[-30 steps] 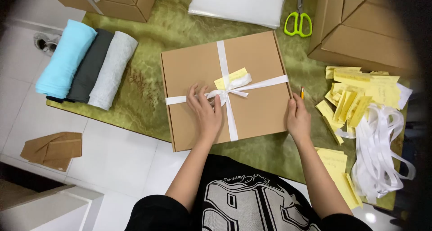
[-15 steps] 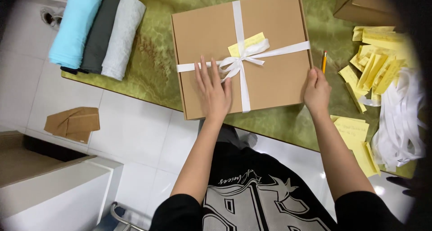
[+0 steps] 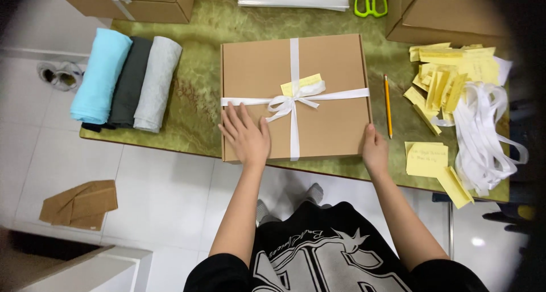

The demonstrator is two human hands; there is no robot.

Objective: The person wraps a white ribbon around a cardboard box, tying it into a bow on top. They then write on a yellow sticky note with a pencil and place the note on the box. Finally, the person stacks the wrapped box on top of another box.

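Left hand [image 3: 245, 137] lies flat, fingers spread, on the lid of the brown box [image 3: 330, 70]; right hand [image 3: 375, 150] cups its near right corner, steadying it at the table's [image 3: 199, 93] near edge. White ribbon bow [image 3: 293, 102] pins a yellow note [image 3: 301, 84]. Pencil [image 3: 387, 105] beside; scissors [image 3: 371, 2] at far edge.

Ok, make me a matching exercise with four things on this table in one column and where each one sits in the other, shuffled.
Things:
1. scissors
2. pencil
3. towels
4. left hand

Places:
A. flat on the box, near its front left corner
B. table's far edge, behind the box
C. left end of the table
D. just right of the box

Pairs: 1-B, 2-D, 3-C, 4-A
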